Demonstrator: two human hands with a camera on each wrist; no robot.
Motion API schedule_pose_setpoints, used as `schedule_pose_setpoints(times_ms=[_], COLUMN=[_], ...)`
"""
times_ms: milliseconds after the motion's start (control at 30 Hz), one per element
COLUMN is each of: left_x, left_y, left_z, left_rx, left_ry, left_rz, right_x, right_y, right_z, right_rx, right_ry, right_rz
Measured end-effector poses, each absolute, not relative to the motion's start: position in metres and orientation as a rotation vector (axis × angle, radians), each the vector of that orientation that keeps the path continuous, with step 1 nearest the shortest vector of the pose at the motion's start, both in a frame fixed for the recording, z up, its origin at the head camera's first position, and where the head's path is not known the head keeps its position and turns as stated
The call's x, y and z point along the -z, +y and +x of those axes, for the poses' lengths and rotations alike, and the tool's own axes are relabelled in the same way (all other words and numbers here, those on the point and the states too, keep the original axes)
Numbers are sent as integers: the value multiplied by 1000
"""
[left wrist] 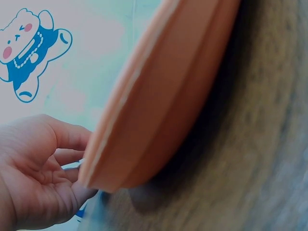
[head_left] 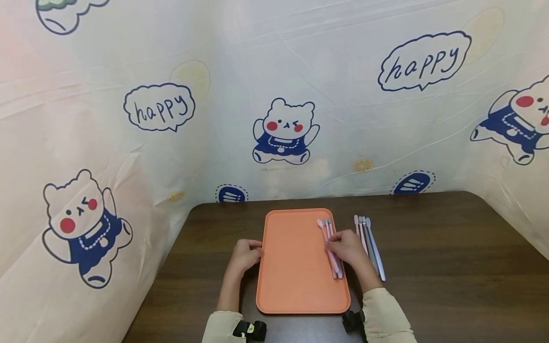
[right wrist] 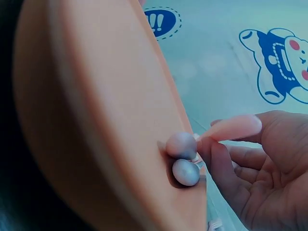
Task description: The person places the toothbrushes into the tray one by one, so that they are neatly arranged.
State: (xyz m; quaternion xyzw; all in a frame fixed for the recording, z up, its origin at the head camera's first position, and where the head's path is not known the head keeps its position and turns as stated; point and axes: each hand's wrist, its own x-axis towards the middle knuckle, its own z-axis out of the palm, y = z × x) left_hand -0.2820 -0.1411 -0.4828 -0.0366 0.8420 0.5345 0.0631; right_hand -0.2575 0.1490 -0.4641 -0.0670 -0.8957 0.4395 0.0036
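An orange tray [head_left: 296,267] lies lengthwise on the dark wooden table. My left hand [head_left: 246,256] is at its left rim; in the left wrist view the thumb and fingers [left wrist: 72,136] hold the tray's edge. Inside the tray, along its right side, several slim toothbrushes [head_left: 332,262] lie close together. My right hand [head_left: 349,245] reaches over the right rim and pinches a pink toothbrush [right wrist: 240,127] between thumb and fingers. Beside it in the right wrist view, two rounded pale handle ends [right wrist: 186,172] rest on the tray.
To the right of the tray, several more toothbrushes [head_left: 375,252] in pink, grey and blue lie side by side on the table [head_left: 450,262], close to my right wrist. Behind the table hangs a pale sheet [head_left: 343,119] printed with bears and words.
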Motion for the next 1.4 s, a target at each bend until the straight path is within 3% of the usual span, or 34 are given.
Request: schedule_pose_setpoints(times_ms=[1400], left_x=[481], left_y=[-142], left_z=[-280], left_rx=[-1613], left_ry=[2536], left_rz=[-110], right_x=[456], right_y=[188], right_z=[-249], right_rx=[-1682], right_ry=[-2724], right_rz=[24])
